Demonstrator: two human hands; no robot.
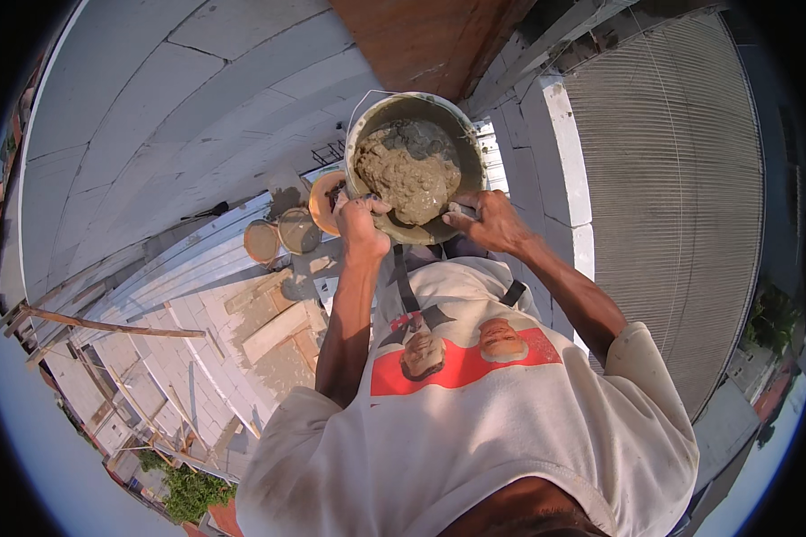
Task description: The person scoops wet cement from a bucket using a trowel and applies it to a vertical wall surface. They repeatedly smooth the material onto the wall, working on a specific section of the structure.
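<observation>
A bucket [475, 152] with a thin wire handle is held up in front of me, its mouth toward my eyes. Wet grey-brown mortar [407, 174] lies heaped inside, with a wetter grey patch at the far side. My left hand [363, 224] grips the near left rim, thumb over the edge. On the near right rim, my right hand [491, 221] is closed the same way, its thumb inside the bucket. The fingers under the rim are hidden on both sides.
An orange basin [324, 204] and two smaller buckets, one brownish [261, 242] and one grey [299, 231], stand below left. A block wall [197, 116] rises at left. Right of me are a narrow block wall top [566, 161] and a corrugated roof [667, 197]. A wooden pole [116, 326] juts out lower left.
</observation>
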